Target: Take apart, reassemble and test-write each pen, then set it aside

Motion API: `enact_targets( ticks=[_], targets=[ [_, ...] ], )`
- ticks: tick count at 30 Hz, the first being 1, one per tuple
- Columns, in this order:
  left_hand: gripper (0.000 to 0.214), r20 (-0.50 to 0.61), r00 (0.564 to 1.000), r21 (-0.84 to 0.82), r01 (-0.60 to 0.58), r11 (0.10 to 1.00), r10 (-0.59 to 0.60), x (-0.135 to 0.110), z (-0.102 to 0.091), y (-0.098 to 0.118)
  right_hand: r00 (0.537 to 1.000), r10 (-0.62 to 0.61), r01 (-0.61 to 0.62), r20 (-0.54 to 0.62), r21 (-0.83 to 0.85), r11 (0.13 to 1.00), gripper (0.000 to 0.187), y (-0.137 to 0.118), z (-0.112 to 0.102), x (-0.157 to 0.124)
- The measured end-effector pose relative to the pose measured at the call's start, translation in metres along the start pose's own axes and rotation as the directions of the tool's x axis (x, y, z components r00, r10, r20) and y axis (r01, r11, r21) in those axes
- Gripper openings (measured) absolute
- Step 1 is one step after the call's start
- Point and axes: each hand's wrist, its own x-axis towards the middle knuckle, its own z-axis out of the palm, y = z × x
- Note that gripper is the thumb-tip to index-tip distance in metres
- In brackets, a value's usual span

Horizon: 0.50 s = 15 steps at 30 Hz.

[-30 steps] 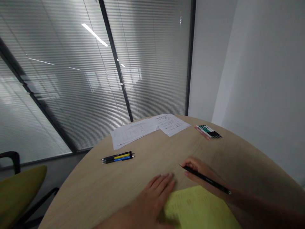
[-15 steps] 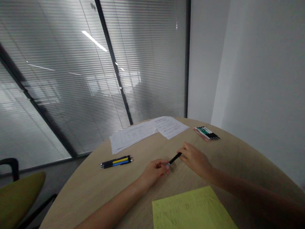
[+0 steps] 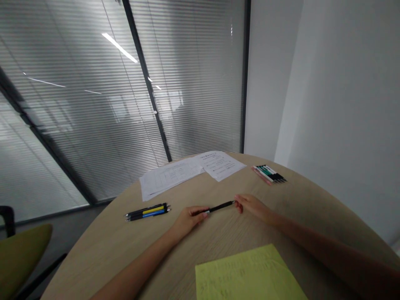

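A black pen (image 3: pixel 218 206) stretches level between my two hands above the round wooden table (image 3: pixel 103 250). My left hand (image 3: pixel 188 218) pinches its silver-tipped left end with curled fingers. The fingertips of my right hand (image 3: pixel 251 204) are closed on its right end. A yellow sheet of paper (image 3: pixel 246 275) lies flat on the table just in front of me, below both forearms.
A small bundle of black, yellow and blue pens (image 3: pixel 147 211) lies to the left of my hands. White printed sheets (image 3: pixel 187 171) sit at the table's far edge, several green, black and pink pens (image 3: pixel 268 173) at the far right. An olive chair (image 3: pixel 18 258) stands left.
My left hand left the yellow sheet and took the pen's left end. Both hands moved away from me, and the pen turned from slanted to level between them.
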Motion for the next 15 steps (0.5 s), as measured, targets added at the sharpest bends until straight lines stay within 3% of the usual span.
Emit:
enact_targets(
  ticks=[6, 9, 15],
  targets=[
    [0.045, -0.006, 0.993, -0.006, -0.115, 0.993, 0.115, -0.0004, 0.0060, -0.0025, 1.000, -0.002, 0.001, -0.018, -0.043, 0.999, 0.037, -0.0058, 0.0008, -0.0054],
    [0.030, 0.005, 0.990, 0.036, -0.143, 0.989, 0.143, -0.0014, 0.0070, -0.0014, 1.000, 0.000, -0.001, -0.031, -0.053, 0.999, 0.035, -0.0080, -0.0003, -0.0074],
    [0.038, 0.003, 0.997, 0.073, -0.077, 0.994, 0.077, -0.0018, 0.0057, 0.0018, 0.999, -0.041, 0.041, 0.003, 0.000, 0.999, 0.024, 0.0017, 0.0003, -0.0052]
  ],
)
